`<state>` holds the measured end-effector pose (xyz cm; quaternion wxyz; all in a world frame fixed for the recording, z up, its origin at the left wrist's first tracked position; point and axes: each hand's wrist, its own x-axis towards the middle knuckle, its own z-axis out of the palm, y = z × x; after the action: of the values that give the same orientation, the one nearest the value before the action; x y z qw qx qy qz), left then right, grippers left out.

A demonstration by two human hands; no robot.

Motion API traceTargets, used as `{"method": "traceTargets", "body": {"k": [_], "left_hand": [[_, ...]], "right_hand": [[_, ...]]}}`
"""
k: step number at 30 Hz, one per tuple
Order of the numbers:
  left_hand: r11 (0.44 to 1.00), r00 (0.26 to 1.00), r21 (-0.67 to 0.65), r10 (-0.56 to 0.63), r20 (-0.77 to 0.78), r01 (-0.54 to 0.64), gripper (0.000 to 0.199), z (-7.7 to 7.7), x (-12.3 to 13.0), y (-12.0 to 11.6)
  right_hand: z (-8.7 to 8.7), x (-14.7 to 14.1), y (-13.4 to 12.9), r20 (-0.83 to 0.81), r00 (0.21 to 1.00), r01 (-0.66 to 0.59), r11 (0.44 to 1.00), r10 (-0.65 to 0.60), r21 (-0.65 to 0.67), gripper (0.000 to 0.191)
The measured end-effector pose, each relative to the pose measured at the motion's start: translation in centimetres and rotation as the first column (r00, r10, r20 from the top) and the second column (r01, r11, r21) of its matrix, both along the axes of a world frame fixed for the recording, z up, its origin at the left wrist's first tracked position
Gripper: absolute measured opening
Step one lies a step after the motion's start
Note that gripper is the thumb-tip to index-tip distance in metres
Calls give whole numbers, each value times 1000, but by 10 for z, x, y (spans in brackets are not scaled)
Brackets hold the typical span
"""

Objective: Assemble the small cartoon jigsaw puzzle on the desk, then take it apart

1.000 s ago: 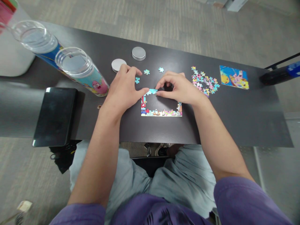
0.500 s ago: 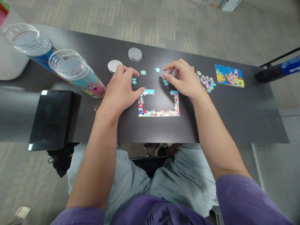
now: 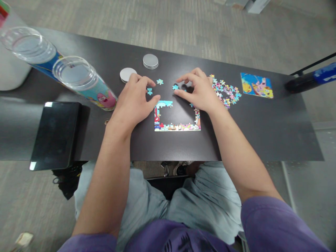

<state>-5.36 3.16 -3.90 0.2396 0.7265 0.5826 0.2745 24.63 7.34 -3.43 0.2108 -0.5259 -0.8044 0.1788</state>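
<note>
You have both hands over a dark table (image 3: pixel 249 133), palms down, with a partly built jigsaw border (image 3: pixel 181 127) between and just below them, near the table edge closest to you. The border forms a rectangle with a bare middle. Its left and bottom sides are joined; the top side has a gap to the right of its light blue left part, and your right hand partly covers the top right corner.

Your left hand (image 3: pixel 137 101) is spread, thumb well apart from the fingers and gripping nothing. The thumb tip is at the border's top left corner, and a loose blue piece (image 3: pixel 149 91) lies between thumb and forefinger.

Your right hand (image 3: pixel 201 90) is partly closed, with a blue jigsaw piece (image 3: pixel 175 87) between the tips of thumb and forefinger. You cannot tell from this view whether it is pinched or lying on the table.

Another blue-green piece (image 3: pixel 160 81) lies between your hands, farther from you. Right of your right hand is a heap of mixed pieces (image 3: pixel 228 92), then a colourful picture card (image 3: pixel 257 85). To your left are a white disc (image 3: pixel 127 74), two printed tubes with clear tops and a black tablet (image 3: pixel 56 134).
</note>
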Motion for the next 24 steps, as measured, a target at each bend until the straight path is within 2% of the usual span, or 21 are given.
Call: {"method": "traceTargets", "body": {"k": [4, 12, 20, 24], "left_hand": [[1000, 1000, 0, 5, 12, -5, 35, -1, 0, 1], [1000, 1000, -4, -3, -5, 3, 33, 3, 1, -1], [1000, 1000, 3, 4, 7, -4, 33, 4, 0, -2], [1000, 1000, -14, 8, 17, -8, 33, 4, 0, -1]], "right_hand": [[2, -4, 0, -10, 1000, -4, 999, 4, -39, 28], [12, 4, -3, -21, 995, -100, 991, 98, -92, 14], [20, 8, -8, -30, 978, -208, 973, 206, -99, 14], [21, 8, -9, -16, 975, -223, 967, 223, -123, 13]]}}
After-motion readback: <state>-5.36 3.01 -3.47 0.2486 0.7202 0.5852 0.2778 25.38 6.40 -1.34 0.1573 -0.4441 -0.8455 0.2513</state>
